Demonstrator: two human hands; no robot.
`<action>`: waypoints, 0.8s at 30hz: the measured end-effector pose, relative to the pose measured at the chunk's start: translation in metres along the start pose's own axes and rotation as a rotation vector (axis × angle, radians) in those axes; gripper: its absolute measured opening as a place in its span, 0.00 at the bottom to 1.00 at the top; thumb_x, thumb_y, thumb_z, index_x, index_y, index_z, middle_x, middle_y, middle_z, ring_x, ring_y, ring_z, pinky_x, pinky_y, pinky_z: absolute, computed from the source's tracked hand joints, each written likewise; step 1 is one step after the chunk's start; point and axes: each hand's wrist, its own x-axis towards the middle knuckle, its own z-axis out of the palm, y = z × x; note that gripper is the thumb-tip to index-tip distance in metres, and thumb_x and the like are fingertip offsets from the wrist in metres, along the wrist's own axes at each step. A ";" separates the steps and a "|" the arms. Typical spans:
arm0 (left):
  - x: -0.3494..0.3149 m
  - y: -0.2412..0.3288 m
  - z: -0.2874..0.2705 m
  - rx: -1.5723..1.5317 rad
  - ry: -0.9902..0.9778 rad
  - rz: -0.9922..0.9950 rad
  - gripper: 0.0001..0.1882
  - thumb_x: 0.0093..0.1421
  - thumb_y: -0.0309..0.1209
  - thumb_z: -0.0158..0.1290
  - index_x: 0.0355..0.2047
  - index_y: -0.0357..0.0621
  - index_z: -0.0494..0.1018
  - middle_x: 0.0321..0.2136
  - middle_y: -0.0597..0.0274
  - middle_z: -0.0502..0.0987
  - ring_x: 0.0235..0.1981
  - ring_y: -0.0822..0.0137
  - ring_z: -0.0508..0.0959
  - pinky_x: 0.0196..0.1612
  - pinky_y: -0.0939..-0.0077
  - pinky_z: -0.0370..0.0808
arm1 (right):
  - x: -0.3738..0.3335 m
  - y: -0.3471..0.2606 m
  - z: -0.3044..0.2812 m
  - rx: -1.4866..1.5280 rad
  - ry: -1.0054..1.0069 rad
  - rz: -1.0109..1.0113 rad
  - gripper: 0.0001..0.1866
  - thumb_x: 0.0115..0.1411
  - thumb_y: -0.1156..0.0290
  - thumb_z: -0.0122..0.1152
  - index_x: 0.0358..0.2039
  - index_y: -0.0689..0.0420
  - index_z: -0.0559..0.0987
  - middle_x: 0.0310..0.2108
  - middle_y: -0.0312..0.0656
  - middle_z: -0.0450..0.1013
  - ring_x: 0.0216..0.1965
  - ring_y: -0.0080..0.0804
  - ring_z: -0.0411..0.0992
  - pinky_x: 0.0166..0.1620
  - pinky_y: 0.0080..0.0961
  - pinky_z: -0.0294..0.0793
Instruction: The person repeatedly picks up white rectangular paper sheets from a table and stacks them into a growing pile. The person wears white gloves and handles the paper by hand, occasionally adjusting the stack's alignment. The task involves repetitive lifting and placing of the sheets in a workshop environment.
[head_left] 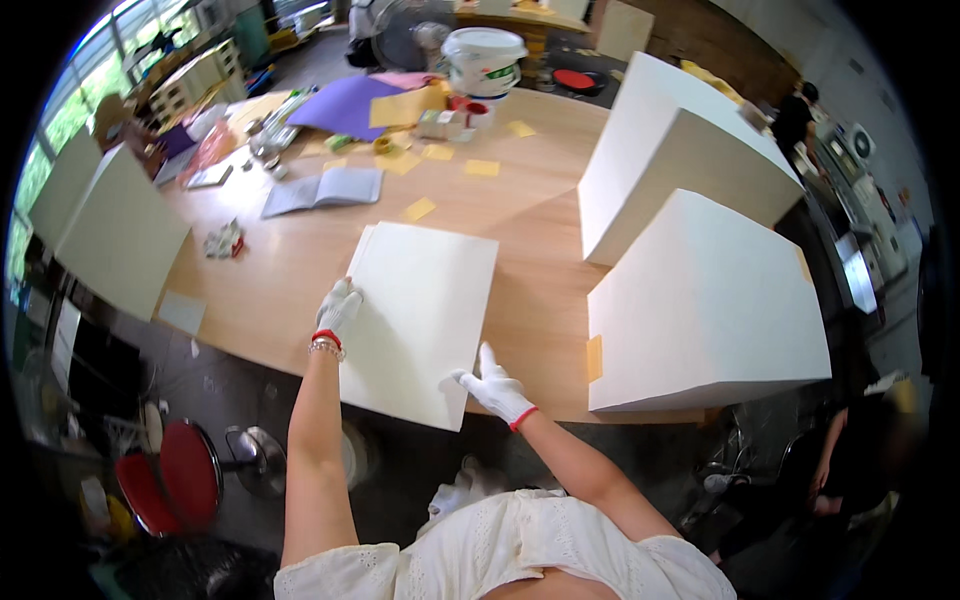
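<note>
A small stack of white boards (420, 320) lies before me, its near end sticking out past the table's front edge. At the far left corner, a second sheet peeks out beneath the top one. My left hand (340, 305), in a white glove with a red cuff, grips the stack's left edge. My right hand (497, 388), gloved the same way, is at the right edge near the front corner. Its thumb points up, apart from the fingers, and a fingertip rests on the board's surface.
Large white folded panels stand on the table: one front right (710, 310), another behind it (680, 160), one far left (125, 230). An open notebook (325, 190), yellow paper slips (482, 168), purple sheet (345, 107) and white bucket (484, 62) lie beyond. A red chair (190, 470) stands lower left. People sit and stand at right.
</note>
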 end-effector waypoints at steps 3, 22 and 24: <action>-0.021 -0.056 -0.018 -0.022 -0.088 0.004 0.24 0.60 0.40 0.44 0.54 0.44 0.66 0.45 0.54 0.76 0.47 0.58 0.74 0.49 0.71 0.69 | -0.034 0.002 0.011 0.053 0.082 -0.186 0.53 0.50 0.40 0.59 0.67 0.50 0.43 0.60 0.57 0.57 0.55 0.52 0.66 0.53 0.42 0.67; -0.113 -0.144 -0.051 -0.126 0.011 0.378 0.20 0.47 0.18 0.62 0.42 0.42 0.77 0.37 0.57 0.80 0.35 0.68 0.79 0.37 0.76 0.78 | -0.053 -0.018 0.042 -0.426 0.186 -0.317 0.45 0.41 0.56 0.73 0.58 0.45 0.60 0.52 0.54 0.58 0.45 0.56 0.69 0.45 0.47 0.72; -0.116 -0.138 -0.053 -0.104 0.011 0.430 0.19 0.47 0.18 0.62 0.42 0.43 0.77 0.37 0.57 0.80 0.34 0.67 0.79 0.37 0.76 0.78 | -0.055 -0.013 0.045 -0.408 0.210 -0.336 0.45 0.41 0.57 0.74 0.58 0.45 0.60 0.52 0.54 0.58 0.45 0.56 0.69 0.44 0.46 0.73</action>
